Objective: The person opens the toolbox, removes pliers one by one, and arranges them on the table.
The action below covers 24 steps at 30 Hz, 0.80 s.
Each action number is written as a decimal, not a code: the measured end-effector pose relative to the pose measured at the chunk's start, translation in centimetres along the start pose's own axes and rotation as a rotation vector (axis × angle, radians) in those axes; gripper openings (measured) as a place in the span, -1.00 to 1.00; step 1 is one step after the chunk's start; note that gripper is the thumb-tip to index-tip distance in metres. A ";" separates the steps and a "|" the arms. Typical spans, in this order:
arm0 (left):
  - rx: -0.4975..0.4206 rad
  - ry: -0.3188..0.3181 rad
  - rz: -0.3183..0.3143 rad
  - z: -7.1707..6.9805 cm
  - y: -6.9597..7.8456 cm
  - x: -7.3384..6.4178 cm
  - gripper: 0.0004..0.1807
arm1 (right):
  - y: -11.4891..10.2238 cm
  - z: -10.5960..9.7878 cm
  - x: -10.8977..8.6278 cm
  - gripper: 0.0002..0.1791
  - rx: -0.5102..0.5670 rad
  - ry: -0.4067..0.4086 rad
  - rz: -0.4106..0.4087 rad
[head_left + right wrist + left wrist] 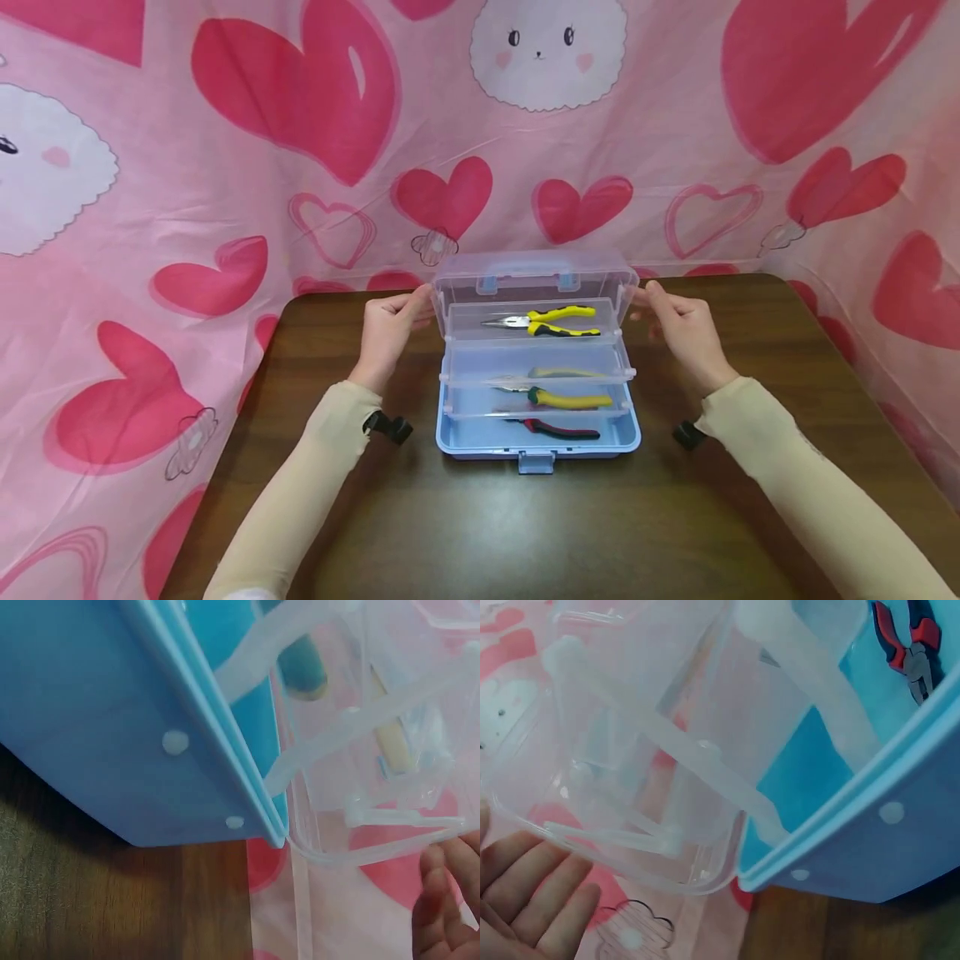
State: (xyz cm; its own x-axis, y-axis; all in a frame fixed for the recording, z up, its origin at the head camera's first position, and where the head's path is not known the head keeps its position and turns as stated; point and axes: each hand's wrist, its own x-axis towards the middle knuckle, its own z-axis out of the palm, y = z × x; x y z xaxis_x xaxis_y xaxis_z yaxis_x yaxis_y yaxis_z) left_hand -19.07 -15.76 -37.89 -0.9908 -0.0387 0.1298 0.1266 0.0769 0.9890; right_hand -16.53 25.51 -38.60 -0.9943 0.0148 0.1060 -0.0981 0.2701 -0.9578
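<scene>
A light blue toolbox [538, 451] stands with its clear lid [528, 265] raised and its clear trays [536, 358] fanned out in steps. Long-nose pliers [558, 322] with yellow-and-black handles lie in the upper tray. Lower down, yellow-and-green-handled pliers [570, 400] show partly through the plastic. Red-and-black-handled pliers [913, 652] lie in the blue base. My left hand [388, 329] is at the lid's left edge, its fingers extended along the outside. At the right edge, my right hand [684, 329] touches the lid with its fingertips, the thumb raised apart.
The toolbox sits on a dark wooden table [487, 525]. Pink cloth [247, 183] with red hearts hangs behind and beside the table. Each wrist carries a small black camera, the left camera [390, 427] and right camera [687, 434] flanking the box.
</scene>
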 end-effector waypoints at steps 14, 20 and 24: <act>-0.238 -0.031 -0.047 1.3 -3.6 1.8 -0.59 | 2.4 1.1 1.7 -0.38 0.146 -0.165 0.042; -0.228 -0.033 -0.056 1.6 -4.9 2.3 -0.57 | 3.7 1.6 3.0 -0.38 0.209 -0.150 0.049; -0.219 -0.043 -0.085 1.7 -5.8 2.7 -0.55 | 4.4 1.9 3.5 -0.38 0.153 -0.144 0.061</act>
State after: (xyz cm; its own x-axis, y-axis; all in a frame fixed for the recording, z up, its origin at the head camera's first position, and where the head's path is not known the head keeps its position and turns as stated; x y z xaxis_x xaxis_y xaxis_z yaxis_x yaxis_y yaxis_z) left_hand -22.59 -14.58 -43.38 -0.9989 0.0071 0.0469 0.0454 -0.1426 0.9887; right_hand -20.50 24.92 -42.93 -0.9934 -0.1136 0.0176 -0.0317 0.1236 -0.9918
